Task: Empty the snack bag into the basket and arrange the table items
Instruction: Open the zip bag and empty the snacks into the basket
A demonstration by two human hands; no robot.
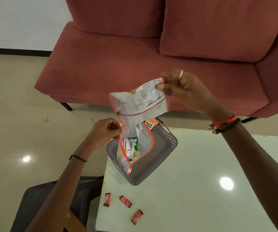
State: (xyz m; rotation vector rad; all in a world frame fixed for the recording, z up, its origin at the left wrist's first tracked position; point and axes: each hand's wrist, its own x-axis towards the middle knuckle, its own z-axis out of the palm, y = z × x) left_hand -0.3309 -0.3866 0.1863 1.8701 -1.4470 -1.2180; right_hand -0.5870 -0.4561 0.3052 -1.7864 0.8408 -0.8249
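Observation:
I hold a clear zip bag (135,106) with a red zip edge upside down above a grey perforated basket (165,151). My right hand (180,87) pinches the bag's upper corner. My left hand (106,131) pinches the edge of its open mouth. Several snack packets (131,146) show through the plastic at the mouth, down inside the basket. A brown peanut packet (150,125) pokes out behind the bag at the basket's far rim. Three red candies (125,201) lie on the white table near its front left.
The white glossy table (201,173) carries the basket at its far left corner. A red sofa (151,56) stands behind the table. A dark stool (39,201) sits on the tiled floor to the table's left.

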